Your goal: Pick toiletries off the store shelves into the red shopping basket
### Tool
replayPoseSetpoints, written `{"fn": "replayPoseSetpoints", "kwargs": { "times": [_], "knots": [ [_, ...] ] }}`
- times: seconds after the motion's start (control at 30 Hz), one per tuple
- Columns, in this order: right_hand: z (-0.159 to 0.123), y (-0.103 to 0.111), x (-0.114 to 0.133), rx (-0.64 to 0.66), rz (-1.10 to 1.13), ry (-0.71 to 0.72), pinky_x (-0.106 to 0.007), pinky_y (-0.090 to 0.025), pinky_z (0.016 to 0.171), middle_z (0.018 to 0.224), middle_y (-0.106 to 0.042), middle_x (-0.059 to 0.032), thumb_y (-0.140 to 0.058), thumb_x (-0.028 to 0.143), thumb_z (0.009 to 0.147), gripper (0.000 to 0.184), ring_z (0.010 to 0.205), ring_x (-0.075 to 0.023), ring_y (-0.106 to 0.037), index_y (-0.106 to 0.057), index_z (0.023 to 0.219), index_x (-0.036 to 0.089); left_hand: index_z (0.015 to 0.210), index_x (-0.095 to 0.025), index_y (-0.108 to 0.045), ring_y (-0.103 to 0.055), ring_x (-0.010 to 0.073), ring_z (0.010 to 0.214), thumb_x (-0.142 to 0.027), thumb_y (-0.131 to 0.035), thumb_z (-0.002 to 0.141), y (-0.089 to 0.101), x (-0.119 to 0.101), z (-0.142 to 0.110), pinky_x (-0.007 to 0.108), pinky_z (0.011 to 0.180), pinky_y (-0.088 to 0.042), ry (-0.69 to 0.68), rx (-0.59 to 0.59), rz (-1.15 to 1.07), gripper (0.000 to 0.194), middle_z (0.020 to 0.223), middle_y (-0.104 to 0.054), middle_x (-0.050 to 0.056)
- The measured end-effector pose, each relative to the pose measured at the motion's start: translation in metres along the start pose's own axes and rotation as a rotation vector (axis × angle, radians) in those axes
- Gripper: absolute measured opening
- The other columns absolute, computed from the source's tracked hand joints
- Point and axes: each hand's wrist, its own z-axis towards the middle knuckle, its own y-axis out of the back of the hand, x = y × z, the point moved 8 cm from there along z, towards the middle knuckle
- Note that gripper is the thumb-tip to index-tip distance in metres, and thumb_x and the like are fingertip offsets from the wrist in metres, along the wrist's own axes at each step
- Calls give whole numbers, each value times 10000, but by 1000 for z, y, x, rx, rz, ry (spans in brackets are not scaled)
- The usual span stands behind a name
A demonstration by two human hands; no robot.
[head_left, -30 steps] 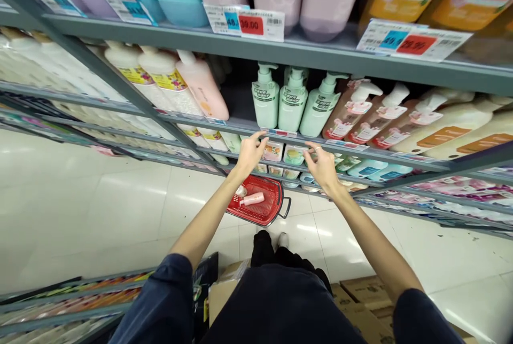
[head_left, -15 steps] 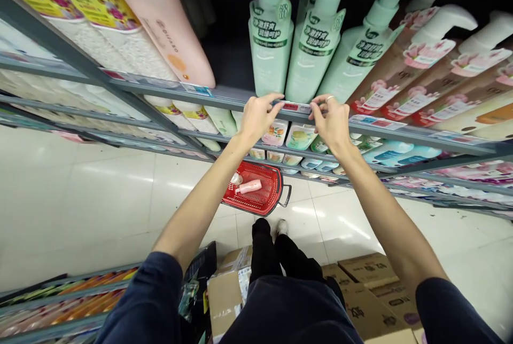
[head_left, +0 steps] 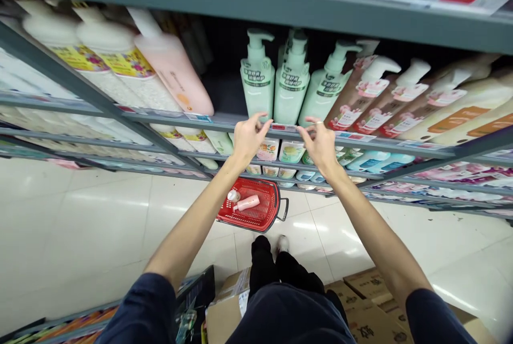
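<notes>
A small red and white price tag sits on the edge of the shelf, below the pale green pump bottles. My left hand is at the tag's left end, its thumb and forefinger parted. At the other end is my right hand, with a ring on one finger and its fingertips also apart. Both hands' fingertips are close to the tag; whether they touch it I cannot tell. Neither hand shows anything held.
Pink-labelled pump bottles stand on the right, a pale pink bottle on the left. A shelf beam crosses above. Below, a red basket holds a pink bottle. Cardboard boxes are behind my legs.
My view has tilted up, bringing the upper shelf beam in. The fingers, which were pinched at both ends of the price tag, have loosened; the tag remains on the shelf edge.
</notes>
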Motion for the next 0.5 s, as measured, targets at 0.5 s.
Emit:
{"fn": "replayPoseSetpoints", "kwargs": {
  "times": [0.5],
  "knots": [
    [43,77,55,-306,-110,-53,-619,-575,1142,1581,-511,-312,-643,538,1046,903,1454,-442,-583,-218,1721,114,1399,-170,-532,-691,298,1347,-267,-896,841,18,12,46,457,1161,-563,142,-106,-352,673,1470,-676,209]
  ]
}}
